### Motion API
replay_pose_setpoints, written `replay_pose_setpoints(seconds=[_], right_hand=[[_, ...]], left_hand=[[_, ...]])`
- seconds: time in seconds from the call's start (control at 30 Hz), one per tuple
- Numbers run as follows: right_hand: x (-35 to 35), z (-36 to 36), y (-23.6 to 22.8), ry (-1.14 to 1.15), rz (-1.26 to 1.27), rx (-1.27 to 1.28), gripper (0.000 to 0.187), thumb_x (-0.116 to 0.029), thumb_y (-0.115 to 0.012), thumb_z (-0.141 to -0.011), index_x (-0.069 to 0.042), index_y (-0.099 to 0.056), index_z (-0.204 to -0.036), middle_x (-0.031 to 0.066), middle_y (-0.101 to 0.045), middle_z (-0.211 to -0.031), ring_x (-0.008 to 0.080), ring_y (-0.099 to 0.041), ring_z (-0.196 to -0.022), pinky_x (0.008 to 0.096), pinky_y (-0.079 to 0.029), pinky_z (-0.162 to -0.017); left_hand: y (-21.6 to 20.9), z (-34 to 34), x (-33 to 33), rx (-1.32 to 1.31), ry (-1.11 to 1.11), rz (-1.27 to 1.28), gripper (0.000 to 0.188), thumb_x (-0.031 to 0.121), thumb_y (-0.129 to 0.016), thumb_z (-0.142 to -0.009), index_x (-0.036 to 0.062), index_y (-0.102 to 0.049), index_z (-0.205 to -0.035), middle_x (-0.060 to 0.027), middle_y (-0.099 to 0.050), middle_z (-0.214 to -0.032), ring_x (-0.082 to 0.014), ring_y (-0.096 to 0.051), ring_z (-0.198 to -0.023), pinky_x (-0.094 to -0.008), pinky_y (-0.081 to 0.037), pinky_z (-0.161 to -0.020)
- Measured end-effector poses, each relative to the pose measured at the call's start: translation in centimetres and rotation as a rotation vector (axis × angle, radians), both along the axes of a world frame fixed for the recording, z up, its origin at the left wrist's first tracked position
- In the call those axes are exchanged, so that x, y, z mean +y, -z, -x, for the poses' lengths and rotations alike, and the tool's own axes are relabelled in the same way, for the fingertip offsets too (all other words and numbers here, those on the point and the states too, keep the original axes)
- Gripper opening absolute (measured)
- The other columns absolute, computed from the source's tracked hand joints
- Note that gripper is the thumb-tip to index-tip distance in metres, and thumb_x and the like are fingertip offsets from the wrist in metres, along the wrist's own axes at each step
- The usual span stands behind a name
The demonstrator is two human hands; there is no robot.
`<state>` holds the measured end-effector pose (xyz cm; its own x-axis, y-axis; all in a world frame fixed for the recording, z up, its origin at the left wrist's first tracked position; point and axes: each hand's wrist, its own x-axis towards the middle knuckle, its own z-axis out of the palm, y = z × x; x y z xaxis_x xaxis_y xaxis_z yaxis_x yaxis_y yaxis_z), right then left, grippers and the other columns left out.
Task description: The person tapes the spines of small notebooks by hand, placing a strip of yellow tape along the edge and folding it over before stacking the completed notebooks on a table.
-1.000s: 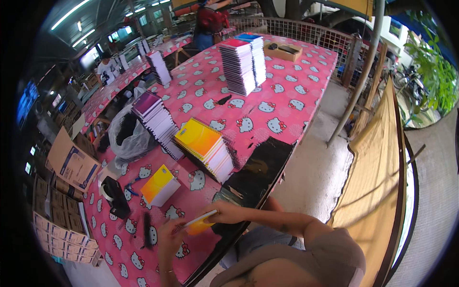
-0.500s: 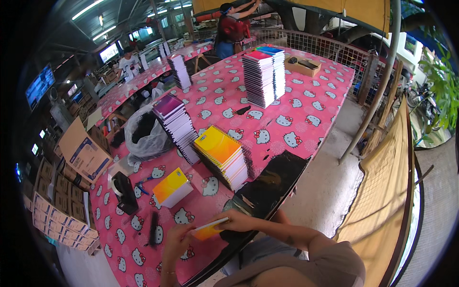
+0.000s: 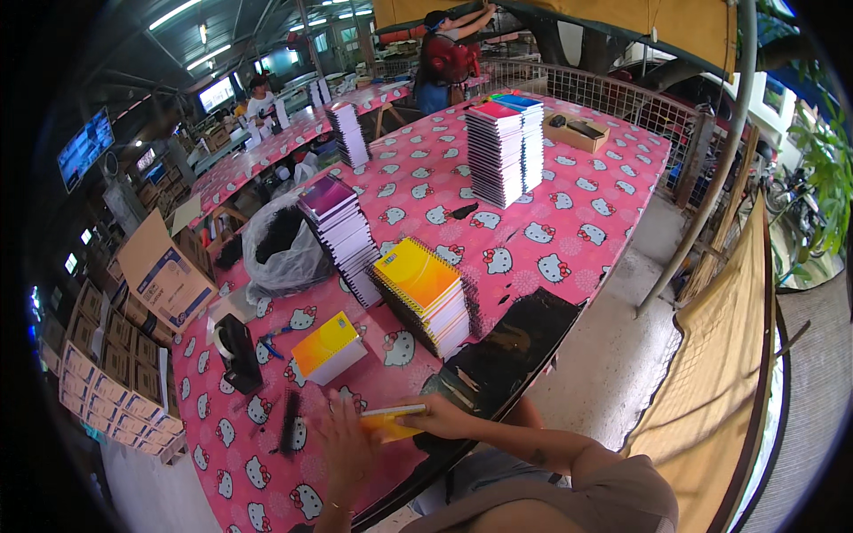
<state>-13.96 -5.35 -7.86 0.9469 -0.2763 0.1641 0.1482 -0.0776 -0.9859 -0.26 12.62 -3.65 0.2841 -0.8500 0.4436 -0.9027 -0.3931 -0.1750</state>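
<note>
Worktop: a long table under a pink cartoon-cat covering (image 3: 524,253), carrying a thick stack of yellow-orange spiral-bound notebooks (image 3: 422,298), the landmark for every place here.
Twin stack: tall red- and blue-covered spiral notebooks with white page edges (image 3: 495,160), well beyond the landmark and to its right.
Purple stack: purple-covered spiral notebooks (image 3: 342,233), just beside the landmark, beyond and left.
Bag: crumpled translucent plastic with something black inside (image 3: 289,280), left of the landmark, past the purple stack.
Left hand: fingers spread, clamped on nothing (image 3: 346,444), nearer the person than the landmark and to its left.
Right hand: grip closed on the right end of the held book (image 3: 444,417), on the person's side of the landmark; of the two hands, the nearer to it.
Small block: white-paged stack with a yellow-orange cover (image 3: 330,348), near the landmark, on its left.
Held book: thin, yellow-orange, white-edged (image 3: 386,426), between the hands on the person's side of the landmark; long axis roughly left to right, extending leftward from the right grip toward the left palm. Whether that palm touches it, I cannot tell.
Change: half a second ago the left fingers were bent in at the book's left end; now they are opened out. The right grip stays closed.
</note>
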Motion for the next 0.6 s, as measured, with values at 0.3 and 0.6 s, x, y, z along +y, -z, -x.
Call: replay_pose_setpoints(seconds=[0.3, 0.6], right_hand=[[-0.1, -0.3, 0.2, -0.054, 0.068, 0.153, 0.034, -0.014, -0.067, -0.098, -0.001, -0.065, -0.129, 0.0040, -0.074, -0.109, 0.0101, -0.062, -0.096, 0.0267, -0.050, -0.089], [-1.0, -0.1, 0.7, -0.051, 0.087, 0.107, 0.033, -0.011, -0.068, -0.096, -0.002, -0.066, -0.127, 0.0083, -0.074, -0.109, 0.0108, -0.065, -0.096, 0.0289, -0.051, -0.087]], left_hand=[[-0.1, -0.4, -0.9, 0.081, -0.044, -0.039, 0.086, 0.061, -0.040, -0.100, -0.0134, -0.036, -0.144, -0.0348, -0.033, -0.154, -0.0476, -0.023, -0.150, -0.0690, -0.007, -0.118], [1.6, 0.5, -1.6, 0.070, 0.106, 0.085, 0.079, 0.054, -0.046, -0.101, -0.0096, -0.038, -0.146, -0.0303, -0.037, -0.154, -0.0460, -0.032, -0.146, -0.0658, -0.015, -0.118]])
